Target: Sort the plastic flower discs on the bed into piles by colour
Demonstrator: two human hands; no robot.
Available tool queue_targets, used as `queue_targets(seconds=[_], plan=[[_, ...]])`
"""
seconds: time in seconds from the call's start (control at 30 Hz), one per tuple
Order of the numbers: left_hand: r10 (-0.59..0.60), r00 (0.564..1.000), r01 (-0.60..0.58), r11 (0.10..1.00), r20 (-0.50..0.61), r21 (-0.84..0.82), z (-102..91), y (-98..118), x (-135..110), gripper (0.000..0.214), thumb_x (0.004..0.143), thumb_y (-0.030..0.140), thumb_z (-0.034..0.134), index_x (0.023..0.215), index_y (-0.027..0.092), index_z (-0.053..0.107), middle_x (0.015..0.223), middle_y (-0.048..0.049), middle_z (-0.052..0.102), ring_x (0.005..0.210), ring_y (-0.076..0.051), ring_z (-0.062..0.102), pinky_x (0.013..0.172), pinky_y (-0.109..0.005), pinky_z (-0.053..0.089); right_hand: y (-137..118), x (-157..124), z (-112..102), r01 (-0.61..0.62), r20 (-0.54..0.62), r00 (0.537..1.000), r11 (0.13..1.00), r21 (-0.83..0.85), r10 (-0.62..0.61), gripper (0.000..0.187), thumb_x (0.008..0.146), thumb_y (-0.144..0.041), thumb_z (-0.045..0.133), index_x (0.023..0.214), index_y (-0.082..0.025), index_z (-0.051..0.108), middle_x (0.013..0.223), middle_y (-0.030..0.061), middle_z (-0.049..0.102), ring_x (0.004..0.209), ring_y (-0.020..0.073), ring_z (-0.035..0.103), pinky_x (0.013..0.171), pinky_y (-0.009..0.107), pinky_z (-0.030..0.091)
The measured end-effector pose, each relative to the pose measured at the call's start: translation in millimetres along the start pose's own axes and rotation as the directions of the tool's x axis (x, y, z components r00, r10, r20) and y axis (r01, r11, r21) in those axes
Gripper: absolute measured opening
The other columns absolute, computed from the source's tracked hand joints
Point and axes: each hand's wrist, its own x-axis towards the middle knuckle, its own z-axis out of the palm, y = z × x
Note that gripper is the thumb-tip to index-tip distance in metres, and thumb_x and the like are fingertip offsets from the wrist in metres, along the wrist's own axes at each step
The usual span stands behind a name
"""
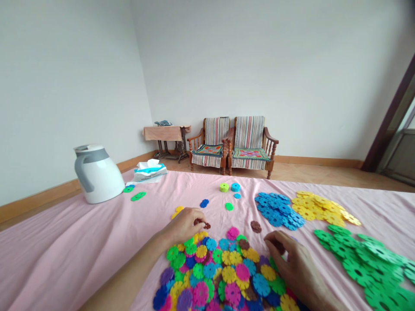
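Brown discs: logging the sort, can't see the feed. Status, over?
Left hand pinching a brown disc. Right hand closed on another brown disc at the mixed pile. One loose brown disc between them. Nothing blocking.

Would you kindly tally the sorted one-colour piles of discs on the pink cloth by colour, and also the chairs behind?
Blue pile: 1
Yellow pile: 1
Green pile: 1
Chairs: 2
Total: 5
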Motion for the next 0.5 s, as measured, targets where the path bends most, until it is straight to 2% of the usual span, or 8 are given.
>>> queue_targets(seconds=[0.1, 0.2, 0.37, 0.5], plan=[[-0.057, 0.997, 0.052, 0.995, -0.06, -0.085, 12.0, 8.6, 8.0, 0.017, 0.073, 0.016, 0.053, 0.071, 0.014, 0.07, 0.066, -0.0013, 0.064, 0.059, -0.012, 0.054, 0.054, -0.019, 0.037, -2.5, 0.9, -4.5, -0.066, -0.107, 0.992, 0.998, -0.022, 0.063, 0.025, 0.085, -0.037, 0.042, 0.065, -0.023, 0.047, 0.056, -0.0019, 0.053, 0.053, 0.0144, 0.05, 0.053, 0.025, 0.038], [-0.079, 0.995, 0.067, 0.981, -0.06, -0.182, 29.3, 26.0, 21.4, 0.016, 0.074, 0.019, 0.053, 0.069, 0.012, 0.067, 0.061, -0.0002, 0.062, 0.055, -0.011, 0.053, 0.05, -0.018, 0.035, 1.6, 1.7, -7.6, -0.154, -0.163, 0.976, 0.987, -0.046, 0.145, 0.032, 0.086, -0.043, 0.04, 0.061, -0.024, 0.04, 0.049, -0.0045, 0.044, 0.046, 0.013, 0.045, 0.046, 0.024, 0.031], [-0.054, 0.997, 0.043, 0.983, -0.06, -0.18, 60.7, 56.7, 56.4, 0.016, 0.072, 0.018, 0.053, 0.066, 0.013, 0.068, 0.062, -0.0011, 0.065, 0.059, -0.013, 0.057, 0.052, -0.02, 0.038, 13.3, 2.4, -4.9, -0.176, -0.094, 0.981, 0.98, -0.09, 0.167, 0.033, 0.085, -0.041, 0.04, 0.058, -0.023, 0.039, 0.046, -0.0044, 0.045, 0.046, 0.0134, 0.047, 0.046, 0.024, 0.029], [-0.059, 0.996, 0.047, 0.985, -0.068, -0.164, 79.9, 67.5, 81.7, 0.016, 0.071, 0.019, 0.054, 0.065, 0.014, 0.069, 0.064, -0.0027, 0.068, 0.062, -0.016, 0.06, 0.055, -0.021, 0.04, 16.6, 2.7, -1.1, -0.17, -0.041, 0.985, 0.983, -0.071, 0.167, 0.031, 0.086, -0.039, 0.041, 0.059, -0.023, 0.04, 0.049, -0.0038, 0.048, 0.047, 0.0133, 0.048, 0.046, 0.023, 0.029]])
